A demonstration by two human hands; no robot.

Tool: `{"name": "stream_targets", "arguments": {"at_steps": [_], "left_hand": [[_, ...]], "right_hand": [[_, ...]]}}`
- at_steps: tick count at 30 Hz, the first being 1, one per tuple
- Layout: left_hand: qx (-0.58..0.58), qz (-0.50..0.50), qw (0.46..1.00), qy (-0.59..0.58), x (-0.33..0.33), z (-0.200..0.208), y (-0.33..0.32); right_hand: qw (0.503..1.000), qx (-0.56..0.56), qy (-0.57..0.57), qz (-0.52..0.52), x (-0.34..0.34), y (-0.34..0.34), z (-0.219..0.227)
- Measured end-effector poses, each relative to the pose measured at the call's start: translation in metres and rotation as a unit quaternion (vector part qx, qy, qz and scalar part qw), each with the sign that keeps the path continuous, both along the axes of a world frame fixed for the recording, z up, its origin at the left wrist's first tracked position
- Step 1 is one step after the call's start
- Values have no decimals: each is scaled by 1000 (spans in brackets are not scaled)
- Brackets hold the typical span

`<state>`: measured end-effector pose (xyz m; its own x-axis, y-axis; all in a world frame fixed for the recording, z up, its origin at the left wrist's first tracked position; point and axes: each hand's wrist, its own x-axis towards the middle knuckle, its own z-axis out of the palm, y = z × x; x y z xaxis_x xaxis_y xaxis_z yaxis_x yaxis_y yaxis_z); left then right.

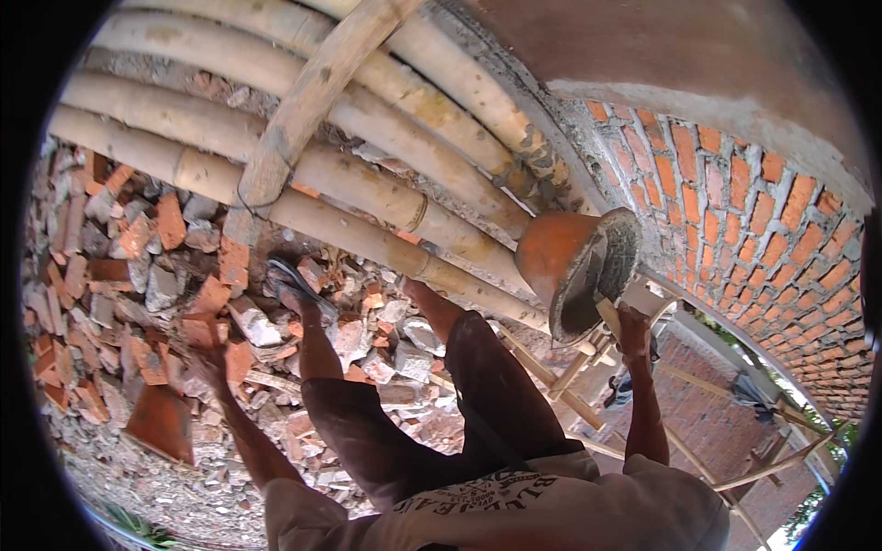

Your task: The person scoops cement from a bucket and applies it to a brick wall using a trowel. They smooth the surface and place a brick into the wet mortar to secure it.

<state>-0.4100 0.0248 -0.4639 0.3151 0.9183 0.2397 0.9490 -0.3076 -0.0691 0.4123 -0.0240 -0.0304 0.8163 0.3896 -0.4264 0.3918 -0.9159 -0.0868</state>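
Head view: right hand (634, 332) is closed round a wooden handle (606, 313) slanting up-left at an orange bucket (556, 253) by bamboo poles (354, 233); left hand (206, 360) is at brick rubble (160, 286), grip unclear; brick wall (740, 207) stands right

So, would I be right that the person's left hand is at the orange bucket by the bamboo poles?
Not quite: the head view shows the right hand at the orange bucket by the bamboo poles; the left hand is at the broken bricks.

Pale bamboo poles (367, 191) (a wooden beam (310, 103) across them), green leaves (135, 524)
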Motion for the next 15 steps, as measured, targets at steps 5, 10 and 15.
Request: {"name": "stream_targets", "arguments": {"at_steps": [5,10,15], "left_hand": [[-307,358,827,-306,203,202,68],[-291,272,787,-472,427,347,171],[-299,94,824,-472,594,372,253]], "right_hand": [[998,5,-11,63,18,1,1],[979,-1,-63,193,24,8,7],[995,-33,-51,73,18,11,7]]}}
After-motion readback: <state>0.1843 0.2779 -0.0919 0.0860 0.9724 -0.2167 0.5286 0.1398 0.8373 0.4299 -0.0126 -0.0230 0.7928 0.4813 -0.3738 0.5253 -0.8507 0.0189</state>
